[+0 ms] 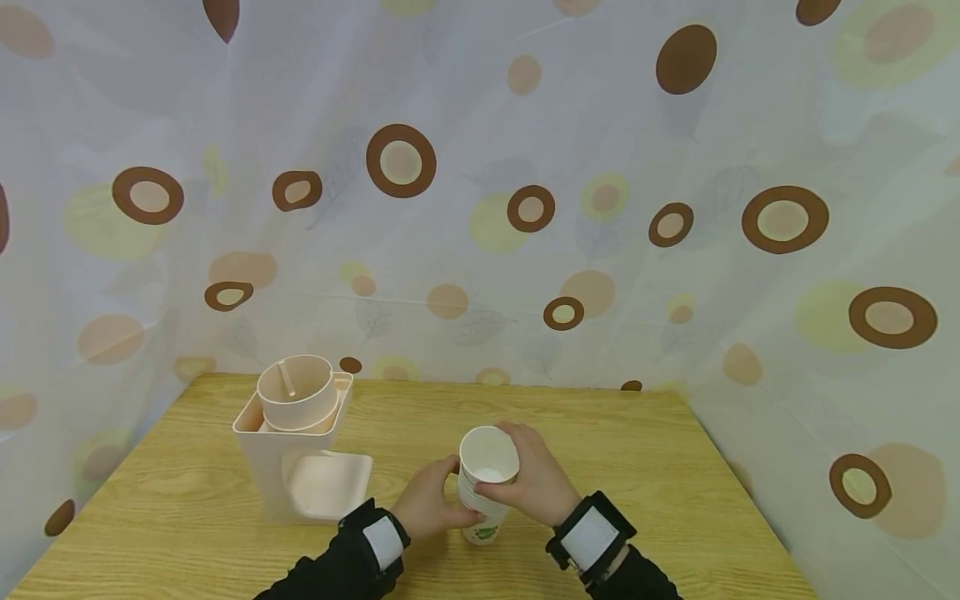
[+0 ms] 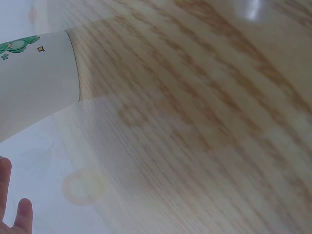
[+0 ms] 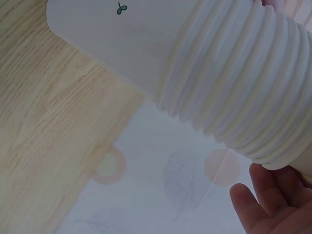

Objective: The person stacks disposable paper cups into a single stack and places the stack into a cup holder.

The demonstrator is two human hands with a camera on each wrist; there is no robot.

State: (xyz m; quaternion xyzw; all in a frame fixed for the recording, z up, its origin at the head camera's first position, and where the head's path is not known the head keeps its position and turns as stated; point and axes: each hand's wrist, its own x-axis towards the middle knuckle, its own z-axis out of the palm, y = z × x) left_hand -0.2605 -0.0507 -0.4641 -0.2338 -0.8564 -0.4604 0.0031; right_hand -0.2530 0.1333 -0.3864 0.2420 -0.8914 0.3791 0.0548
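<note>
A tall stack of white paper cups [image 1: 486, 493] stands tilted above the wooden table, its mouth facing up and toward me. My left hand [image 1: 429, 502] grips the stack lower down, thumb across the near side. Higher up, my right hand [image 1: 534, 477] holds the rim end, with its thumb across the front of the top cup and its fingers behind. In the right wrist view many nested rims [image 3: 229, 78] lie closely packed. Green print shows on the lowest cup [image 2: 39, 78] in the left wrist view, where its base is close to the tabletop.
To the left stands a beige plastic holder [image 1: 262, 475] with a squarish flap at its front right. A round beige cup [image 1: 298, 410] sits in its top, a thin stick-like piece inside. The wooden table [image 1: 637, 467] meets a patterned curtain [image 1: 465, 250] behind and at both sides.
</note>
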